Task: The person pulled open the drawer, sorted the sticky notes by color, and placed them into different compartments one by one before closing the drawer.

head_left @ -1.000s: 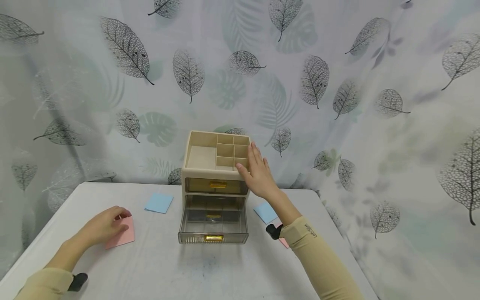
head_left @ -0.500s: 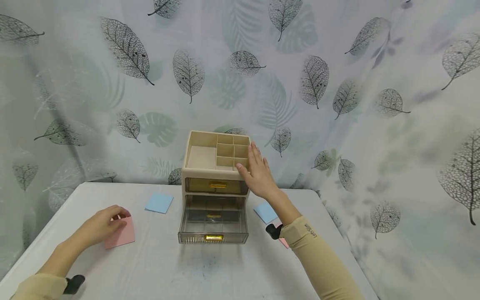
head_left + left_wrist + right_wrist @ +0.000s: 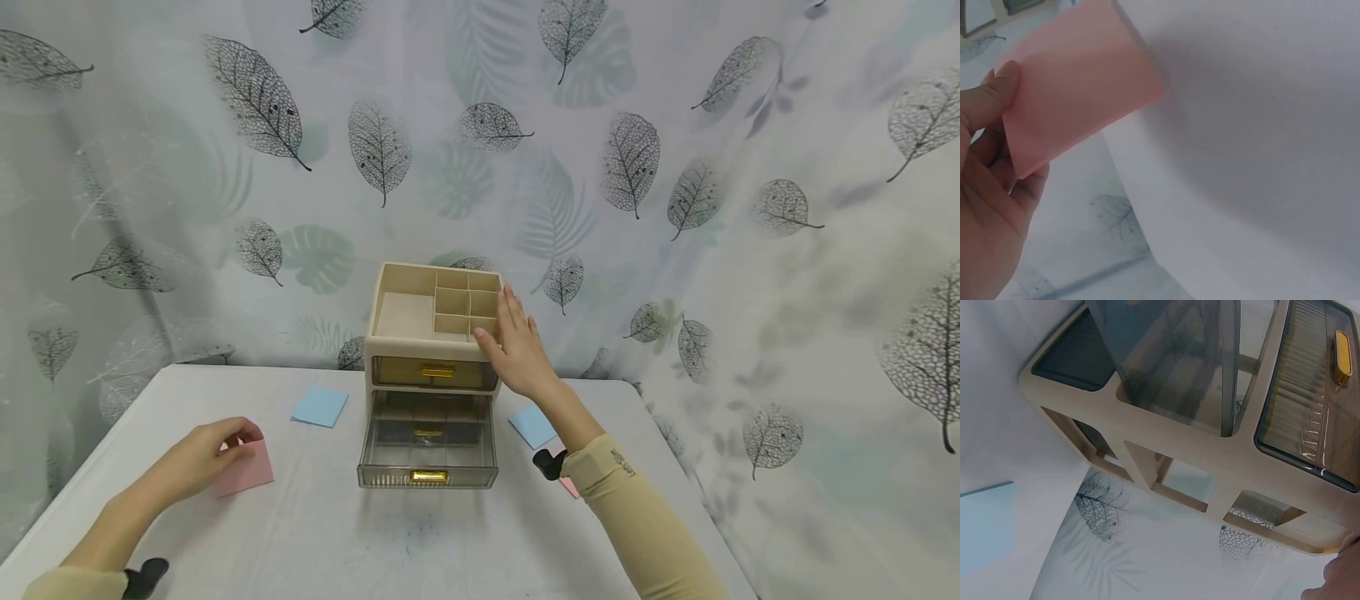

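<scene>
My left hand (image 3: 198, 454) pinches a pink square of paper (image 3: 247, 471) by one edge, thumb on one face. In the left wrist view the paper (image 3: 1085, 81) tilts above the white table, casting a shadow. My right hand (image 3: 521, 346) rests with straight fingers on the right top edge of a cream desktop drawer organizer (image 3: 405, 343). Its middle drawer (image 3: 427, 454), smoky and see-through with a gold handle, is pulled out and holds nothing visible. The top drawer (image 3: 397, 371) is closed. The right wrist view catches the organizer's side frame (image 3: 1179, 425) and part of the hand.
A blue paper square (image 3: 319, 406) lies left of the organizer. Another blue square (image 3: 532, 425) lies to its right, beside a pink one (image 3: 570, 486) partly hidden by the right wrist. Behind the white table (image 3: 322, 533) hangs a leaf-print curtain (image 3: 420, 50).
The left hand has shifted its grip and lifted the pink paper, which lay flatter on the table before. The right hand and the organizer have stayed in place.
</scene>
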`<action>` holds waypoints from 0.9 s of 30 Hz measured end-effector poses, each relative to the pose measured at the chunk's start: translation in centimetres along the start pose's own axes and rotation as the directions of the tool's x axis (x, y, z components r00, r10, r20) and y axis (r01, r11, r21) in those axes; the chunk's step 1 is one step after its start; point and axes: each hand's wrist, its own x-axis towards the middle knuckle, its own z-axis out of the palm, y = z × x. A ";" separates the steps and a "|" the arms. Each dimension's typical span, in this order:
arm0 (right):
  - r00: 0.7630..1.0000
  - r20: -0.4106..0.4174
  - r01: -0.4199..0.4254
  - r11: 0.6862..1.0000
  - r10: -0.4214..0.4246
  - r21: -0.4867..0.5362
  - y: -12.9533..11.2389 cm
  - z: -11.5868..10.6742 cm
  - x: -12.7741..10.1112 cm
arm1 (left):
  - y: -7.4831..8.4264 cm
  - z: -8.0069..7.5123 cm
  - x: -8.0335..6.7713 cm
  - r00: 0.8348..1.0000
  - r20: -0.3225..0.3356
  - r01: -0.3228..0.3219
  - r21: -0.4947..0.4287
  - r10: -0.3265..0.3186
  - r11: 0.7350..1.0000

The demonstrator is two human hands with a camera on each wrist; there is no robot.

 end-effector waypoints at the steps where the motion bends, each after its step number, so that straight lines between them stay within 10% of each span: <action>1: 1.000 0.001 -0.001 1.000 0.001 0.001 0.0 0.0 0.0 | 0.1 0.0 -0.1 1.000 -0.015 -0.009 0.000 0.009 1.000; 9: 1.000 -0.002 0.007 1.000 -0.007 -0.001 0.0 0.0 0.0 | 1.7 0.4 -0.2 0.971 -0.207 -0.126 -0.023 0.118 0.992; 16: 1.000 0.002 0.000 1.000 0.000 0.007 0.0 0.0 0.0 | 3.7 0.2 -0.1 0.963 -0.260 -0.095 -0.083 0.070 0.992; 27: 1.000 -0.001 0.002 1.000 -0.002 0.002 0.1 0.0 0.0 | 6.6 -0.4 0.4 0.907 -0.413 -0.142 -0.127 0.078 0.982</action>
